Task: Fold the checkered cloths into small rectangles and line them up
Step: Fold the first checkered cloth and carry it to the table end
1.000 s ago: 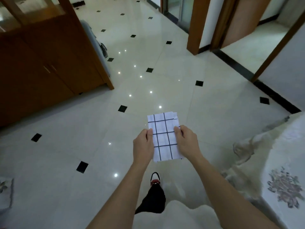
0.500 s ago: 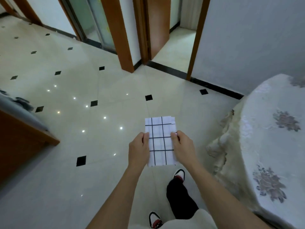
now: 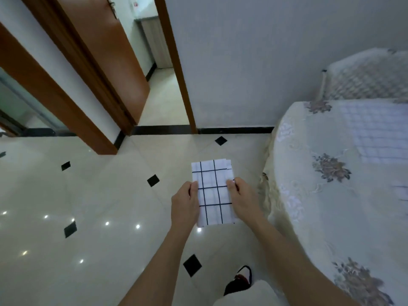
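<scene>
Seems to be the carry between folding and lining up. Holding the folded checkered cloth in the air above the tiled floor, just left of the round surface. Pinching it at both long edges, left hand and right hand, thumbs on top, fingers hidden underneath.

Already down to a small rectangle: white, thin dark grid lines, layers slightly staggered at the far right corner. Soft, probably limp enough to sag if let go on one side.

Calls next for a reach to the right and a flat set-down, squared beside the pale, blurred checkered cloth on the surface. Landing on cream embroidered drapery with floral motifs, likely uneven, so perhaps needing a smoothing press. Crossing glossy hard tile with black diamond insets.
</scene>
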The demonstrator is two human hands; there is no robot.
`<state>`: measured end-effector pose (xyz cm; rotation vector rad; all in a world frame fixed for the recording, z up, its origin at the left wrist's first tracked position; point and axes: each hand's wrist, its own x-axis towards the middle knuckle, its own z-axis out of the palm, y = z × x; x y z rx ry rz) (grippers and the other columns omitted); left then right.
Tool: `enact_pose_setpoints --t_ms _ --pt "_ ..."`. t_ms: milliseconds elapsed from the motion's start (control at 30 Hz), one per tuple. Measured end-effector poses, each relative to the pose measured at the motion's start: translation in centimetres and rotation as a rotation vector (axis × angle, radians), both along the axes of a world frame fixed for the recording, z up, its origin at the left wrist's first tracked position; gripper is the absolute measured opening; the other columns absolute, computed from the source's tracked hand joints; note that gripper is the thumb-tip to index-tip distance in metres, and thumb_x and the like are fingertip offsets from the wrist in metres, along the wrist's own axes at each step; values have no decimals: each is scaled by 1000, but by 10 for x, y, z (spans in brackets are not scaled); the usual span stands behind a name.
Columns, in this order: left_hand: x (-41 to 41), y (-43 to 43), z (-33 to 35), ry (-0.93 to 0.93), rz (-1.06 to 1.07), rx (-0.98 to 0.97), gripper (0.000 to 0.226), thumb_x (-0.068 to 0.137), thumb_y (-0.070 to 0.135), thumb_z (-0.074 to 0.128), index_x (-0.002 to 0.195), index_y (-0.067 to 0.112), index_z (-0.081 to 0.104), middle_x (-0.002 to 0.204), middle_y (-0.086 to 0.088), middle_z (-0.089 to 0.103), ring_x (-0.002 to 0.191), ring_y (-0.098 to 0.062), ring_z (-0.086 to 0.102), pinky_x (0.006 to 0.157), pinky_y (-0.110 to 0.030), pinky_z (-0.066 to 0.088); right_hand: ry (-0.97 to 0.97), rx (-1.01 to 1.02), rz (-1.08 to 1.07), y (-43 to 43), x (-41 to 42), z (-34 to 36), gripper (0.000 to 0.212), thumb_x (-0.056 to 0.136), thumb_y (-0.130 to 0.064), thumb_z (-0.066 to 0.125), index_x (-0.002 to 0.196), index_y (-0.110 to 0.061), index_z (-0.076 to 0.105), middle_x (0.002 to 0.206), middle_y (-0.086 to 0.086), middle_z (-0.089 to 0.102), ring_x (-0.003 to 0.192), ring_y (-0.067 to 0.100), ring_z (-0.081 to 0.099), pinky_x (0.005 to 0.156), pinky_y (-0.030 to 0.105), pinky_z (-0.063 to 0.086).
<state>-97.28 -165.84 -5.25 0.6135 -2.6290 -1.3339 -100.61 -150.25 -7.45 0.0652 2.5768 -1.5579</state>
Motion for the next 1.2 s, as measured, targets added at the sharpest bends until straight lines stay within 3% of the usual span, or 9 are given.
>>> enact_pose_setpoints --t_ms 133,267,400,600,767,967,1067,1200 --pt "-58 40 4 9 -190 5 37 105 31 43 71 15 45 66 4 50 55 1 46 52 -13 37 0 -17 -188 42 -32 3 38 104 -34 44 69 -19 41 64 -6 48 60 10 44 55 28 33" --pt "-104 86 -6 1 -404 -3 39 105 34 43 77 8 53 69 2 55 59 -4 48 54 -17 39 -21 -31 -382 89 -41 2 39 104 -32 45 67 -19 41 63 -5 51 58 9 45 52 17 35" --pt "-133 141 -20 -31 -644 12 39 104 34 43 79 6 55 71 0 57 64 -11 52 55 -20 39 -55 37 -576 138 -30 -3 43 105 -32 44 66 -19 35 58 -5 40 54 8 38 50 22 29" --pt "-142 226 -28 -48 -1044 52 40 105 31 44 73 7 46 64 -7 51 55 -7 39 52 -20 32 -131 83 -929 191 11 -7 41 105 -36 43 70 -13 44 61 -1 45 57 13 42 54 30 29" --pt "-140 273 -37 -115 -1328 80 35 105 33 44 78 11 50 68 -3 55 59 -8 45 53 -19 34 -165 87 -1196 202 46 -10 41 104 -33 46 67 -18 38 59 -4 39 54 9 36 51 25 25" --pt "-122 301 -56 -302 -1585 32 29 105 31 45 79 18 49 70 2 50 62 -11 44 56 -20 36 -245 39 -1423 196 81 -21 42 104 -32 46 66 -17 38 58 -4 39 56 12 38 53 30 28" --pt "-107 316 -67 -463 -1661 29 26 104 30 46 86 13 54 80 -4 57 72 -20 54 73 -42 52 -300 5 -1532 193 104 -28 42 104 -31 46 65 -17 39 60 -3 43 58 13 41 53 28 30" --pt "-84 335 -77 -640 -1689 42 24 101 27 52 84 10 56 82 -9 61 75 -23 59 80 -53 55 -377 -49 -1640 193 132 -40 41 104 -32 47 66 -19 39 62 -5 44 59 11 43 53 26 28"
